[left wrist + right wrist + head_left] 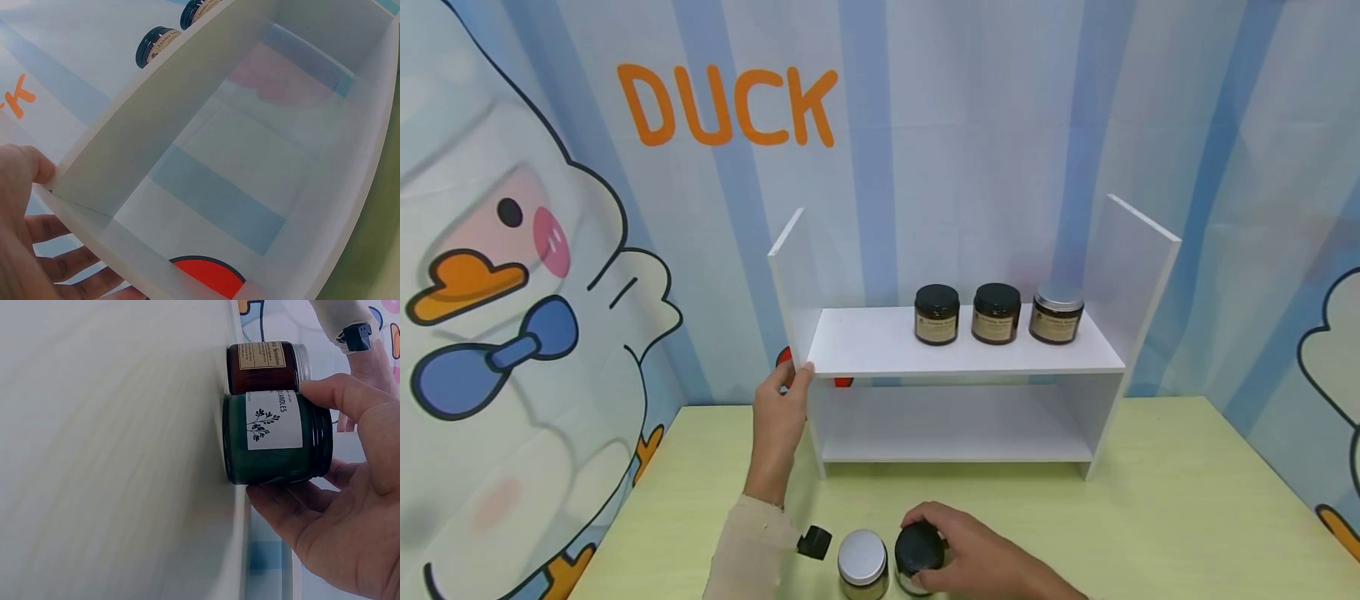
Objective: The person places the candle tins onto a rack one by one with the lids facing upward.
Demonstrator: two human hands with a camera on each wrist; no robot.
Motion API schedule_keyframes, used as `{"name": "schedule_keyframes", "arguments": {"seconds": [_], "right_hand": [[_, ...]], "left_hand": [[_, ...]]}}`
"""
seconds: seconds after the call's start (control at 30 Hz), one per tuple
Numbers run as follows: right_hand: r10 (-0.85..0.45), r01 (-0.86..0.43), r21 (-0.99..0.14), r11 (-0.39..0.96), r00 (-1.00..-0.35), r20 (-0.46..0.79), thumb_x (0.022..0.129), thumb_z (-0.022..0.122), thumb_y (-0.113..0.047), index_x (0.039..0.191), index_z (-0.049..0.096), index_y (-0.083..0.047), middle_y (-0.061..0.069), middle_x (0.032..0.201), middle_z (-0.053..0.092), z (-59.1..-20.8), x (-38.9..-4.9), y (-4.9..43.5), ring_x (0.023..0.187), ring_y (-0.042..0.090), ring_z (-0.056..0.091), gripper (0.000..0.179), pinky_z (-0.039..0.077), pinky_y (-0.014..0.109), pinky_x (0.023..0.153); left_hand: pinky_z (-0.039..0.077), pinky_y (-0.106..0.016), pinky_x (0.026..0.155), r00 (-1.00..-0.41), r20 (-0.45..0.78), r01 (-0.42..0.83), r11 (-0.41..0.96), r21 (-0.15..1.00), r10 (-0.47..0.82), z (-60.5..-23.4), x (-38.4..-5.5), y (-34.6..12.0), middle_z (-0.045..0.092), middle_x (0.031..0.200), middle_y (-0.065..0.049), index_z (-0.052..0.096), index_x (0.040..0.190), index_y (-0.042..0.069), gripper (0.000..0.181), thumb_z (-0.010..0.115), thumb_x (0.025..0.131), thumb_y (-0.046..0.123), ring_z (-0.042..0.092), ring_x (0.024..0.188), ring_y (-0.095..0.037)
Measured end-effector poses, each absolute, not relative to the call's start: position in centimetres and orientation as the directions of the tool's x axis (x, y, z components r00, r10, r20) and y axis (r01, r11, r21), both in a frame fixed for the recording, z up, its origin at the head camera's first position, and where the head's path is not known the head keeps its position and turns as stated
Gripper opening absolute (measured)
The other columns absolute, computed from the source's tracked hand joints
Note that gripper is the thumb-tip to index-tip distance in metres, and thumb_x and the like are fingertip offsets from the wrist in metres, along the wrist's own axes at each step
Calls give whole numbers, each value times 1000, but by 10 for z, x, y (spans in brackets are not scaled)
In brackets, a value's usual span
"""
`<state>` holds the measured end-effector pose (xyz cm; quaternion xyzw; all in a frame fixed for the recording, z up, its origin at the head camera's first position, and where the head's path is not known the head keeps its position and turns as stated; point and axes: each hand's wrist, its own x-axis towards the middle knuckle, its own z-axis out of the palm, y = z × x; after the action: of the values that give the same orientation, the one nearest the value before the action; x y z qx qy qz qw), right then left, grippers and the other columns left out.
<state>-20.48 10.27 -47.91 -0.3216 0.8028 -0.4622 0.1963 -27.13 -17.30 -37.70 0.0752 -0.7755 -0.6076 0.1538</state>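
Note:
My left hand (pixel 780 412) holds the left side panel of a white two-tier shelf (pixel 962 358). In the left wrist view its thumb (pixel 39 164) lies at the panel's front edge, with the other fingers along the outer face. Down at the front of the table, my right hand (pixel 973 554) grips a green glass candle jar (pixel 275 456) with a black lid (pixel 919 546) and a white label, thumb on one side and fingers on the other. Right beside that jar stands a brown candle jar (pixel 262 367) with a silver lid (pixel 862 557).
On the shelf's upper board stand two dark jars with black lids, one in the middle (pixel 937 315) and another (pixel 996 314) beside it, then a silver-lidded jar (pixel 1057 314) at the right. Behind the pale green table (pixel 1210 500) hangs a duck-printed curtain (pixel 985 125).

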Motion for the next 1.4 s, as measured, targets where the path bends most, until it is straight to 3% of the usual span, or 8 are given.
{"name": "schedule_keyframes", "arguments": {"seconds": [0.53, 0.83, 1.4], "right_hand": [[-668, -302, -884, 356, -744, -15, 87, 80, -26, 129, 59, -15, -2, 123, 60, -479, -202, 105, 106, 14, 56, 48, 50, 26, 85], [-654, -325, -878, 351, -756, 18, 85, 82, -28, 128, 61, -15, -2, 122, 61, -483, -202, 106, 105, 12, 57, 50, 51, 26, 83], [-630, -350, -861, 368, -775, 46, 83, 83, -30, 127, 64, -15, -3, 120, 63, -485, -201, 106, 104, 11, 58, 50, 51, 25, 82]], "left_hand": [[49, -52, 98, -945, 146, 74, 243, 967, -292, -378, -270, -174, 54, 142, -8, 55, 144, 13, 56, 54, 102, 50, 52, 121, -30], [45, -57, 104, -942, 152, 79, 244, 967, -298, -378, -271, -173, 53, 144, -9, 54, 145, 11, 58, 54, 102, 49, 50, 127, -32], [47, -54, 101, -946, 144, 73, 241, 968, -292, -377, -270, -173, 54, 142, -9, 54, 145, 12, 58, 54, 101, 50, 50, 123, -31]]}}
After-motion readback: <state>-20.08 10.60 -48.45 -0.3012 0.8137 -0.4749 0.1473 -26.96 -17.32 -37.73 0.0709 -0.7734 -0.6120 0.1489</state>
